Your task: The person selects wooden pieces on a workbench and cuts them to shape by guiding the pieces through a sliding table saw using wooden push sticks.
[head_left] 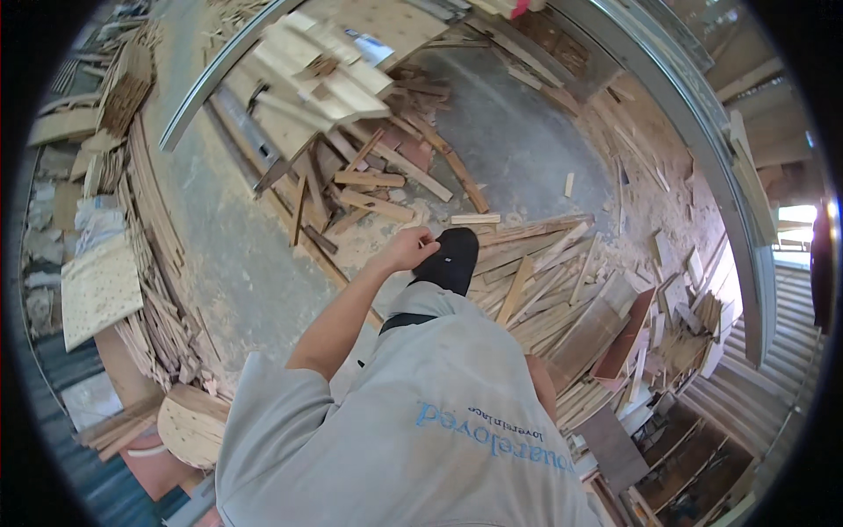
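My left hand (409,249) hangs in front of my body with its fingers curled and pressed together. What they hold, if anything, is too small to make out. Just beside the fingertips is a rounded black thing (450,260) with a small white mark, below the hem of my grey shirt (421,422). I cannot tell whether the fingers touch it. Only a bit of my right arm (541,383) shows past the shirt's edge; my right hand is out of sight. Wooden offcuts (379,205) lie on the floor beyond my left hand.
Pale boards (329,75) are stacked on a panel at the upper left, near a hammer (256,95). A pile of wood strips (527,281) lies to the right. Metal beams (211,83) cross overhead, and a leaning plywood sheet (101,290) stands far left.
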Motion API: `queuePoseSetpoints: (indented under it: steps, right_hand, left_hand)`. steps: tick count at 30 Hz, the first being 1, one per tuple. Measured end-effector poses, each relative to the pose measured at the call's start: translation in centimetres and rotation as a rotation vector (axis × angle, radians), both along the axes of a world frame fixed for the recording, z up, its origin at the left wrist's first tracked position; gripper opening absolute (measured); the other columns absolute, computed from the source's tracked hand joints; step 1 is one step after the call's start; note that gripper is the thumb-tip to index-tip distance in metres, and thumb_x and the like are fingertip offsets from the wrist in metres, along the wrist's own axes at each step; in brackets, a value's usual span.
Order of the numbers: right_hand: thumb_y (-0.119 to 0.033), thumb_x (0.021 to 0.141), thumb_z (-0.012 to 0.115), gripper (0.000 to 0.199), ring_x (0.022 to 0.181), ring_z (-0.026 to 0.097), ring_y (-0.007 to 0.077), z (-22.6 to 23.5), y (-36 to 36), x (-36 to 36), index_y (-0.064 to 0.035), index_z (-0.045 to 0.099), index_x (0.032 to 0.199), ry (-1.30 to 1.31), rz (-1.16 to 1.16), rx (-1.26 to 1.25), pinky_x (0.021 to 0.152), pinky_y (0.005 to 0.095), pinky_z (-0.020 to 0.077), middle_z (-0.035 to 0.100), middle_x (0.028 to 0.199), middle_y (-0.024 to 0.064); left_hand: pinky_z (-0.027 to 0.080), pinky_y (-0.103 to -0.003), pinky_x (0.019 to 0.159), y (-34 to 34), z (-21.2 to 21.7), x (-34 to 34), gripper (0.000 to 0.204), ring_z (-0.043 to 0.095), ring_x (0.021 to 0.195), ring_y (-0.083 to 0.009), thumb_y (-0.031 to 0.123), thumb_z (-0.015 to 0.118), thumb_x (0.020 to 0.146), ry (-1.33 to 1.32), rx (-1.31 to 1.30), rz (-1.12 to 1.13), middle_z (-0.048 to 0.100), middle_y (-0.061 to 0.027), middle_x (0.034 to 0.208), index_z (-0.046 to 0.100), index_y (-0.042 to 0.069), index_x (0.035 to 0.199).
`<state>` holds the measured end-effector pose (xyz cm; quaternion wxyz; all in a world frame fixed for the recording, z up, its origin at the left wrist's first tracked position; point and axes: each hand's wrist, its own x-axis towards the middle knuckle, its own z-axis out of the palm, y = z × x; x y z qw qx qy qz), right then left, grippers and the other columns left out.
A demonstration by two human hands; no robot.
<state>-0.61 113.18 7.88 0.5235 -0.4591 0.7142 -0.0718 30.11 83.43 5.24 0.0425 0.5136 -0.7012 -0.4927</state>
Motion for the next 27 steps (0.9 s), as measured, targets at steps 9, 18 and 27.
queuePoseSetpoints:
  steps: [9,18,27]
  right_hand:
    - [-0.020,0.079,0.060,0.020,0.084,0.064,0.0416,-5.1,-11.9,-12.7,-0.0022,0.067,0.085,-0.018,-0.180,0.037,0.072,0.0443,0.0502,0.065,0.084,0.0237]
    - [-0.028,0.082,0.060,0.027,0.087,0.065,0.0389,1.1,-40.1,-29.3,-0.0045,0.070,0.089,0.116,0.113,0.009,0.078,0.0449,0.0505,0.067,0.088,0.0228]
    - [-0.026,0.089,0.063,0.025,0.071,0.064,0.0216,3.6,-66.0,-52.2,-0.0006,0.066,0.086,0.131,-0.291,-0.341,0.068,0.0359,0.0494,0.067,0.077,0.0149]
  left_hand:
    - [0.052,-0.038,0.077,-13.9,-6.2,-15.2,0.038,0.066,0.085,-0.0284,0.027,0.066,0.088,0.047,0.034,-0.121,0.068,-0.0154,0.094,0.061,0.000,0.114]
    - [0.052,-0.037,0.076,-36.7,-1.8,-38.4,0.028,0.067,0.083,-0.0267,0.022,0.065,0.088,0.297,0.074,-0.051,0.069,-0.0152,0.093,0.064,0.000,0.106]
    - [0.052,-0.035,0.078,-53.4,3.0,-50.0,0.027,0.067,0.083,-0.0255,0.020,0.065,0.088,0.273,-0.217,-0.044,0.069,-0.0140,0.093,0.065,0.000,0.105]
